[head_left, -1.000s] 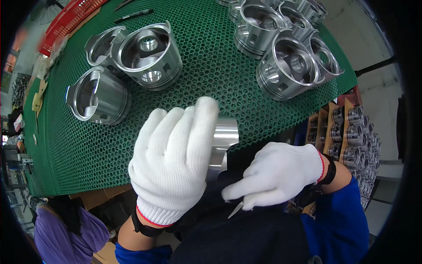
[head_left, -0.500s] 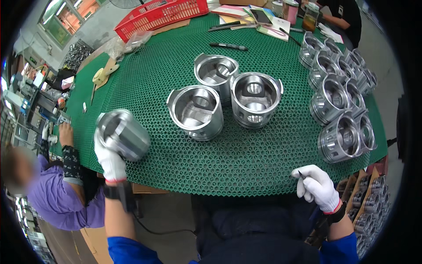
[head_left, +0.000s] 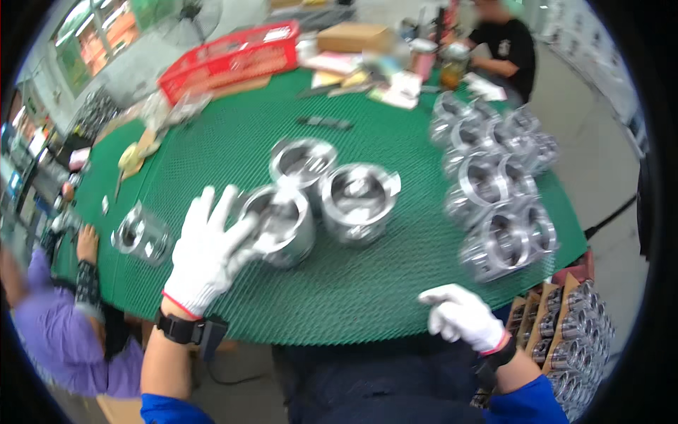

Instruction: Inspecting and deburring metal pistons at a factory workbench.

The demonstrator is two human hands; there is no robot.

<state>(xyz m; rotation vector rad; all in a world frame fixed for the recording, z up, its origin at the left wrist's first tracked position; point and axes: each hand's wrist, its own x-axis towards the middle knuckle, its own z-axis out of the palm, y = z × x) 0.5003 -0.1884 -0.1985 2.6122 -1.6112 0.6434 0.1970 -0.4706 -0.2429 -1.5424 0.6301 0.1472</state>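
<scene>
My left hand [head_left: 206,247], in a white knit glove, is open with its fingers spread. Its fingertips reach beside, or just over, the nearest of three upright silver pistons [head_left: 296,237]; blur hides whether they touch. The other two pistons, one behind [head_left: 304,164] and one to the right [head_left: 359,219], stand close against it. Left of that hand, a single piston [head_left: 150,239] lies tipped on its side on the green mat. My right hand [head_left: 462,319], also gloved, is closed above the mat's front edge. What its curled fingers hold is too blurred to make out.
Several pistons [head_left: 494,247] are packed in rows at the right of the green mat [head_left: 353,297]. A marker [head_left: 325,123], papers, jars and a red crate [head_left: 233,60] lie farther back. A co-worker's hand [head_left: 87,244] rests at the left edge; another person sits at the far right.
My left hand has let go of a piston, now lying at the left, and moved right toward the three upright ones, fingers spreading. The whole view has shifted; my right hand remains closed.
</scene>
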